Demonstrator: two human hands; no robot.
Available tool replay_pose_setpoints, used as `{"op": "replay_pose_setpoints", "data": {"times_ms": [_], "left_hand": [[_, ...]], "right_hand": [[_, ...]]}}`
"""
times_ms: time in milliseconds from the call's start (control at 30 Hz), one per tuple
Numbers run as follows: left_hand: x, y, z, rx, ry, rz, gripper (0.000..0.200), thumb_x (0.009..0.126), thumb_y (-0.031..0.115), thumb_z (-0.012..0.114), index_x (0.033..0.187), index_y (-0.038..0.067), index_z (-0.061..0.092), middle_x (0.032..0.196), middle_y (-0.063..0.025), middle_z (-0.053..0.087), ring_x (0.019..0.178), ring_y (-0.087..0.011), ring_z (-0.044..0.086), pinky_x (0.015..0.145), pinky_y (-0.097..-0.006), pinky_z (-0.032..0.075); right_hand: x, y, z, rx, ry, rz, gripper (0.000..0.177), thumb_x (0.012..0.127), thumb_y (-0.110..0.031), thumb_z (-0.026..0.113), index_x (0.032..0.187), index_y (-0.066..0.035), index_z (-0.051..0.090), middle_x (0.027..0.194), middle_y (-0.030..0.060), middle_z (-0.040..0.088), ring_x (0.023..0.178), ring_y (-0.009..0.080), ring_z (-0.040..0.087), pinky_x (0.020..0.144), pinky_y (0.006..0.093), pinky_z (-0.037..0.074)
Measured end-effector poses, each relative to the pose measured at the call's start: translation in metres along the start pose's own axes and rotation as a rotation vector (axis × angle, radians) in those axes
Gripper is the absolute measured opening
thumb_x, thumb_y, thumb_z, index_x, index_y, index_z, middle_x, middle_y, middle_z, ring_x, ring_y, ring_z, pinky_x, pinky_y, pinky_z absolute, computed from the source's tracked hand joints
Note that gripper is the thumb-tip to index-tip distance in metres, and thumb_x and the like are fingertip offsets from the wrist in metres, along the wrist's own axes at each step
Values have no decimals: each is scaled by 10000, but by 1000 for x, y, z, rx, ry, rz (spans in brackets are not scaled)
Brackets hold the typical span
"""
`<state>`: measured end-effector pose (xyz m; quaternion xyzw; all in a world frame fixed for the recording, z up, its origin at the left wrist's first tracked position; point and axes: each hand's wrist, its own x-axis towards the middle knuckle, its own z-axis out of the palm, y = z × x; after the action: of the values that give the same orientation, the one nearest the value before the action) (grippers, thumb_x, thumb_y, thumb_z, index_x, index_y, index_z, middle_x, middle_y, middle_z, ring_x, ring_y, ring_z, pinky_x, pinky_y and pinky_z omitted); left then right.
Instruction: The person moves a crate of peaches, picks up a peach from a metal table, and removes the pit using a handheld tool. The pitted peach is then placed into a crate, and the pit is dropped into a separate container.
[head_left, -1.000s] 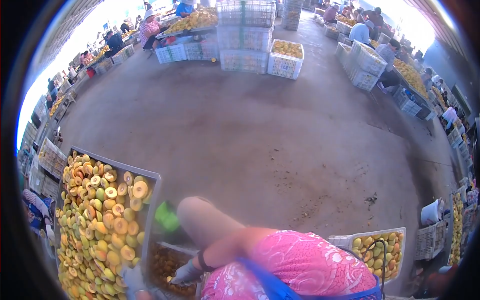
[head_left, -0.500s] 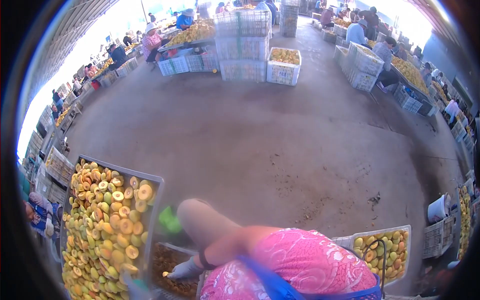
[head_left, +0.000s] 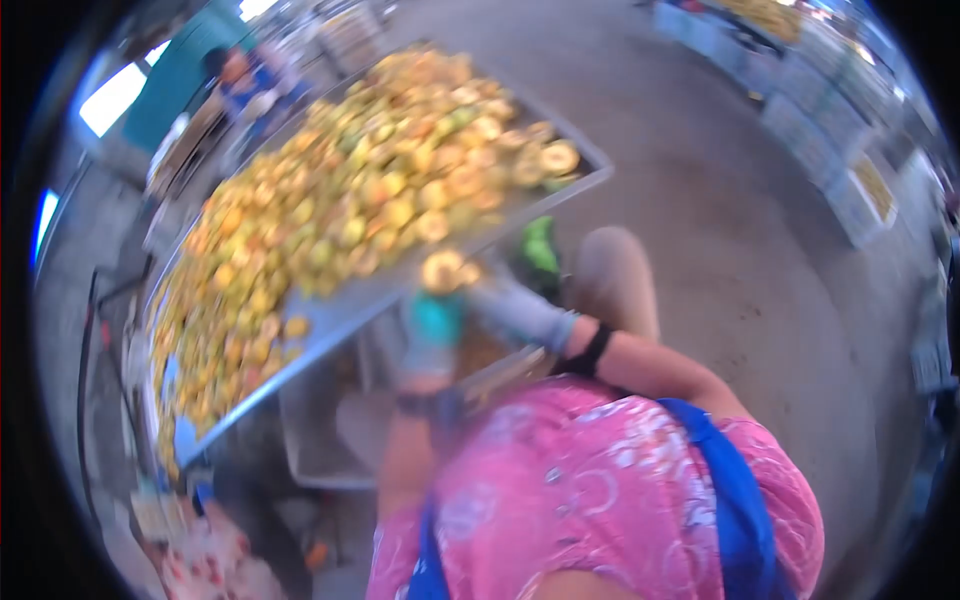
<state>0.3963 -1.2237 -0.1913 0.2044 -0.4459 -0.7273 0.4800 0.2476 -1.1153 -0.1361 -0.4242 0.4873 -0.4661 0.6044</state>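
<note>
At the near edge of the fruit tray (head_left: 330,318), the left hand (head_left: 432,332) and right hand (head_left: 508,308) meet at a peach half (head_left: 443,269), but blur hides whether the fingers grip it.

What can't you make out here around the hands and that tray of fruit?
1. Head view, motion blur: whether the left hand or the right hand has a grip on the fruit half between them.
2. Fruit on the tray: smeared, cut faces unclear.
3. Grey bin under the tray: contents hidden by tray and arms.
4. Person beyond the tray: blurred and small.
</note>
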Motion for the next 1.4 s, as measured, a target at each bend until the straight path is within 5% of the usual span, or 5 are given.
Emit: {"op": "replay_pose_setpoints", "data": {"times_ms": [133,300,533,700,1400], "left_hand": [[-12,28,40,-892,-310,-230,392,1013,304,422,1266,14,494,1225,-200,566,1156,-307,536,1023,-395,439],[-27,21,33,514,25,116,402,1027,294,390,1305,13,460,1261,-202,552,1160,-277,543,1019,-378,436],[-29,12,28,-440,99,-46,382,1030,287,382,1283,19,480,1212,-170,586,1120,-240,567,969,-354,463],[-36,13,28,789,187,350,331,1029,283,366,1190,39,520,1103,-100,607,1033,-206,595,926,-362,489],[-40,42,23,-65,429,-42,535,958,552,453,938,37,595,881,-127,642,770,-230,634,729,-361,552]], "right_hand": [[-14,-27,1,-40,-1,92,366,982,-456,455,1027,-100,531,703,-14,490,526,80,461,446,249,393],[-10,-26,9,-98,13,122,390,985,-447,452,1054,-74,542,739,-9,518,581,82,475,518,239,420],[0,-22,21,-246,22,49,455,994,-425,430,1174,-24,547,828,50,583,692,119,545,620,286,466],[5,-14,33,-331,35,-115,475,1009,-415,391,1199,-3,532,891,94,611,792,173,586,713,329,486],[14,-7,50,-109,-288,245,587,977,-562,385,1191,-35,527,762,9,530,486,93,447,436,234,389]]}}
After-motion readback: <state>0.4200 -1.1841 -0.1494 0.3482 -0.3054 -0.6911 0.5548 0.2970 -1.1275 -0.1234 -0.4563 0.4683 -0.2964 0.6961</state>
